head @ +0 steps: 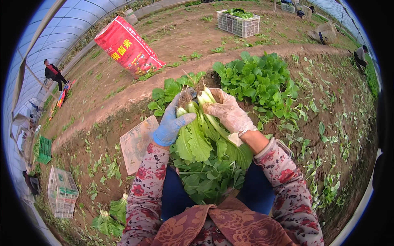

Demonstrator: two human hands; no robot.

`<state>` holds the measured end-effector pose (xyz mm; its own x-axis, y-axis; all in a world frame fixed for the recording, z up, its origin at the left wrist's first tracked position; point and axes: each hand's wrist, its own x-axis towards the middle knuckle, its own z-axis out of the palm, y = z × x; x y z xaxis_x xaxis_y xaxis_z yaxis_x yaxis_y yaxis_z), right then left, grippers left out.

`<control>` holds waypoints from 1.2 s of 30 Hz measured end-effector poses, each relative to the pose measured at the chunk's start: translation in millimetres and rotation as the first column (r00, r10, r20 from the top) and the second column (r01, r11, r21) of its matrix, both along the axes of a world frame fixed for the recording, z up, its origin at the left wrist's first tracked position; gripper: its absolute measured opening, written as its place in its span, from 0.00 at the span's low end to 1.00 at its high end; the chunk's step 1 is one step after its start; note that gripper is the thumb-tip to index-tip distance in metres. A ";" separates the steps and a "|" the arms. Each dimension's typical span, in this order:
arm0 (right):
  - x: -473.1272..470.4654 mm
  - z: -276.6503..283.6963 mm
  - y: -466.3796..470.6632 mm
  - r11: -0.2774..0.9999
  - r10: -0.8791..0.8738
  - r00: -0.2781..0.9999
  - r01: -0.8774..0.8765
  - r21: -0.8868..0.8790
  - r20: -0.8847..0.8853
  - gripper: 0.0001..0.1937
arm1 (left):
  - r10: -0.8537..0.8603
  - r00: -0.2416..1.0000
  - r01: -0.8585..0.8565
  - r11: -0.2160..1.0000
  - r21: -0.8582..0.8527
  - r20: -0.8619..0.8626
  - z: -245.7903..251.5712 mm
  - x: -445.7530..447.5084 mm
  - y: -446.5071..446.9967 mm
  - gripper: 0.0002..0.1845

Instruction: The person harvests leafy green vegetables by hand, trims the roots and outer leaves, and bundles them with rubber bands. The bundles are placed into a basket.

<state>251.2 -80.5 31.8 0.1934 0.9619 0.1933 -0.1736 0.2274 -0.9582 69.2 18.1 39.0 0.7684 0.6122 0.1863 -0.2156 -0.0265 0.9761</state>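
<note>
My left hand (175, 118), in a blue glove, is closed around the stems of several leafy green plants (197, 141). Their pale stems and soil-covered roots point away from me, and the leaves hang toward my lap. My right hand (227, 112), in a whitish, soiled glove, grips a thick pale stem (205, 97) beside that bunch, near its roots. Below both hands, loose darker leaves (209, 180) lie between my knees. Just beyond my right hand, a dense clump of leafy greens (255, 81) grows from the soil. Smaller greens (167, 92) stand past my left hand.
At left lie a flat worn board (137, 143), tied bundles of greens (107, 223), a white crate (61, 192) and a green crate (44, 150). Ahead are a red printed sack (130, 46) and a white crate of greens (238, 24). People (54, 73) are farther off under the plastic tunnel.
</note>
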 end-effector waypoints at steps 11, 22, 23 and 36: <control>-25.6 -19.7 2.1 0.998 0.034 0.984 -0.025 0.055 -0.173 0.28 | 0.018 0.998 -0.017 1.000 -0.007 0.060 -6.5 7.6 -6.7 0.49; -16.4 -18.6 8.5 0.998 -0.050 0.998 0.051 0.028 -0.026 0.20 | 0.168 0.983 -0.167 0.986 -0.021 0.075 -12.7 6.3 -1.8 0.34; -15.2 -17.6 8.1 0.998 -0.062 0.998 0.062 -0.013 0.022 0.20 | 0.197 0.978 -0.199 0.979 0.034 0.070 -11.9 7.9 -3.1 0.33; 9.4 -21.2 11.2 0.995 -0.053 0.956 0.076 -0.067 0.289 0.21 | 0.358 0.925 -0.364 0.733 0.575 0.129 -16.5 17.0 -0.3 0.31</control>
